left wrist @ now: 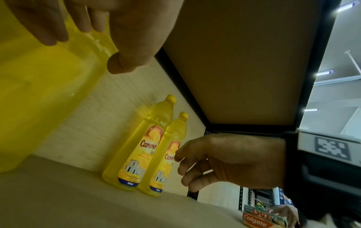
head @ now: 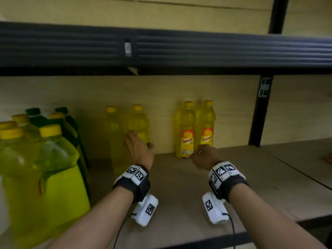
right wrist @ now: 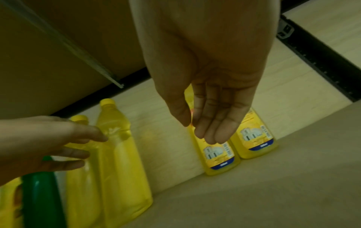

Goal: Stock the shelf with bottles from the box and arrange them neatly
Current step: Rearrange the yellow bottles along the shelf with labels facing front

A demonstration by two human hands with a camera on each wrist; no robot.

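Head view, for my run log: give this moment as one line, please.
left hand: fingers on blurred yellow bottle | right hand: open, holding nothing, near labelled pair | shelf: four slim bottles at back

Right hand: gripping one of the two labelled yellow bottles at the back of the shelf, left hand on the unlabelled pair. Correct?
Not quite. The right hand holds nothing: the right wrist view shows its fingers straight and relaxed, hanging in front of the two labelled yellow bottles with no grip on either. The left hand is indeed at the unlabelled pair.
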